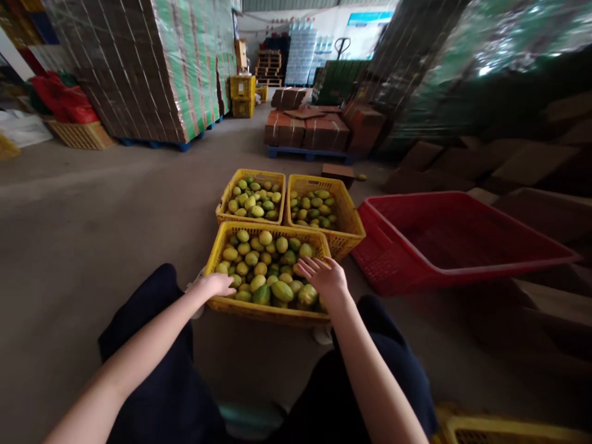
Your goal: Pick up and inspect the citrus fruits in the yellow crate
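a yellow plastic crate [268, 313] stood low in the near middle of the scene, in front of the person's dark-trousered legs [157, 364], and it was well filled with oval yellow-green fruit [260, 269]. the left hand [213, 285] lay at the crate's left rim, its fingers reaching inward over the fruit at the near left corner; it could not be told whether it gripped the rim, since its outer side was hidden. the right hand [325, 279] was at the right side of the same crate, spread, with its fingers apart and pointing left over the fruit; whether its fingertips touched any of it could not be told.

just beyond stood two more yellow crates side by side, a far left crate [221, 208] and a far right crate [346, 209], both holding the same kind of fruit. to the right was a large red plastic tub [388, 259], near the far right crate. farther off, brown cartons [326, 132] were stacked on a blue pallet [308, 153]. a tall film-wrapped stack [185, 68] rose at the far left, and a pile of wooden pallets [269, 65] stood at the far end. part of another yellow crate showed at the near right edge.
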Motion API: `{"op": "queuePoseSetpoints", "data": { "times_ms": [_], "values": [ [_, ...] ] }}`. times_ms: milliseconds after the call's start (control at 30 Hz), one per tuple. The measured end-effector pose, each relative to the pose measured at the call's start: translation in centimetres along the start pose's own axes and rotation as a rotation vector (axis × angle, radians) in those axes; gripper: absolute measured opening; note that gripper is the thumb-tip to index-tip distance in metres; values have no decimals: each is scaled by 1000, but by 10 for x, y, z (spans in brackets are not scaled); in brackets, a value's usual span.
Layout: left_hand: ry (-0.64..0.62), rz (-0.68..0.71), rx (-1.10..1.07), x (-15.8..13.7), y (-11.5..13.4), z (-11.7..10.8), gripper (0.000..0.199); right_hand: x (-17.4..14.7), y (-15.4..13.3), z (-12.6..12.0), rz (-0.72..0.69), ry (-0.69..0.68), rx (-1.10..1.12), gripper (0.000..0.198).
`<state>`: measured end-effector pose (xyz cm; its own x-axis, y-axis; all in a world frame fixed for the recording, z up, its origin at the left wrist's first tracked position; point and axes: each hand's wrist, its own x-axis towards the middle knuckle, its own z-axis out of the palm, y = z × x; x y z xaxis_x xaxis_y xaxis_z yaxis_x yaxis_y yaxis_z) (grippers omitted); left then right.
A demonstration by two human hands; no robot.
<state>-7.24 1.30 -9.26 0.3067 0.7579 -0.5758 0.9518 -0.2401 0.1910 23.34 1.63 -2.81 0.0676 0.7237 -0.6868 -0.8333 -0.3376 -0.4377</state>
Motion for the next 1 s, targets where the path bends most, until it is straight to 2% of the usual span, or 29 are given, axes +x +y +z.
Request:
{"op": "queuePoseSetpoints", "data": {
  "times_ms": [133, 267, 500, 633, 800, 1000],
  "values": [
    [-4, -18, -84, 24, -8, 14, 38, -3, -7, -4, -27, -40, 26, 24],
    [62, -69, -133, 45, -11, 28, 35, -14, -8, -3, -22, -72, 36, 29],
    [129, -162, -243, 81, -4, 54, 52, -29, -20, 0, -21, -160, 45, 40],
    [137, -194, -296, 94, -7, 60, 61, -35, -27, 1, -32, -206, 78, 43],
    [130, -174, -329, 99, -9, 56, 60, -46, -28, 4, -36, -188, 78, 44],
    [180, -175, -411, 81, -12, 51, 51, -46, -27, 1, -25, -205, 66, 42]
  ]
}}
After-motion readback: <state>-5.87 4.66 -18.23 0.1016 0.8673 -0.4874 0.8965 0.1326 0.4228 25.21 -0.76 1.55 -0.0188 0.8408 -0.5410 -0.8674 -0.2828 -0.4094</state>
